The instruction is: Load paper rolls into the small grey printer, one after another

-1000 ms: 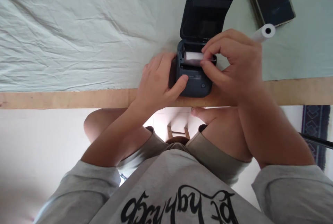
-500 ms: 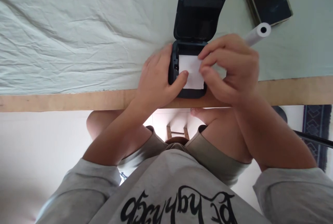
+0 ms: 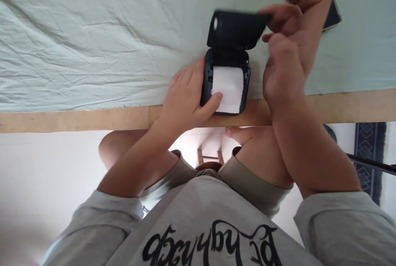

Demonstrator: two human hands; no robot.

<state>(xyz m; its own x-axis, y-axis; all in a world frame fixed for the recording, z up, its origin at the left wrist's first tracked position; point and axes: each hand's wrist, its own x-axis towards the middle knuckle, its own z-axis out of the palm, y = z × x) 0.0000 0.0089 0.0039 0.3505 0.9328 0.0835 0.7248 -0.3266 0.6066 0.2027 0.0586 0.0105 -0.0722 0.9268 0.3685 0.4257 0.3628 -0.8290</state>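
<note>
A small black receipt printer (image 3: 248,92) rests at the table's front edge with white paper (image 3: 229,82) in its bay. Its dark lid (image 3: 233,31) stands partly raised on the far-side hinge, slightly blurred. My left hand (image 3: 187,92) is wrapped round the printer's left side, thumb lying over the paper. At the lid's upper right corner is my right hand (image 3: 291,47), with bent fingertips gripping that edge. The white paper roll seen earlier is hidden behind the right hand.
A dark, flat, book-like object (image 3: 332,16) lies at the back right, partly behind my right hand. Wrinkled pale green cloth (image 3: 93,43) covers the table, whose wooden front edge (image 3: 77,119) is bare. My legs are below the edge.
My right hand has moved from the paper up to the lid's right corner. The lid has tilted down towards the printer body. My left hand has stayed in place.
</note>
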